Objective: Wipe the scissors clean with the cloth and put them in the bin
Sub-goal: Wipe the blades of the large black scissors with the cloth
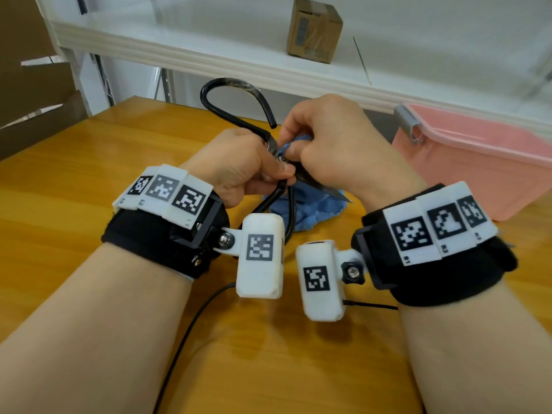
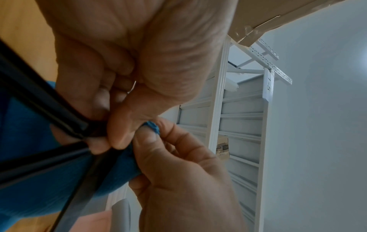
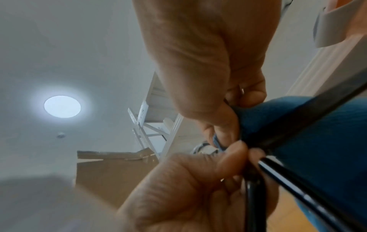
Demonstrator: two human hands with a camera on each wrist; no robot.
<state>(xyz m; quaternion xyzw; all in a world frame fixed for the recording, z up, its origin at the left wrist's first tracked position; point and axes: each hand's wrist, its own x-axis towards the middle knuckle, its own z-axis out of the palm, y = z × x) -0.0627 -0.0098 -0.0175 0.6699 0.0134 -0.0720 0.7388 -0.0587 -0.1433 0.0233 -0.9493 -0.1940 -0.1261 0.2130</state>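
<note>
Black scissors [image 1: 236,94] with big loop handles are held above the wooden table [image 1: 98,162], their blade tip [image 1: 343,198] pointing right and toward me. My left hand [image 1: 282,171] grips them near the pivot, seen close in the left wrist view as dark handle bars [image 2: 39,100]. My right hand [image 1: 294,150] pinches a blue cloth [image 1: 313,213] round the blade beside the pivot, and the rest of the cloth hangs down to the table. In the right wrist view the right hand's fingertips [image 3: 224,125] press the cloth [image 3: 317,141] against the scissors [image 3: 298,180]. The pink bin [image 1: 478,162] stands at the right.
A white shelf [image 1: 209,52] runs behind the table with a small cardboard box [image 1: 313,29] on it. A large cardboard carton [image 1: 35,85] sits at the left. A black cable [image 1: 191,330] trails across the near table between my forearms.
</note>
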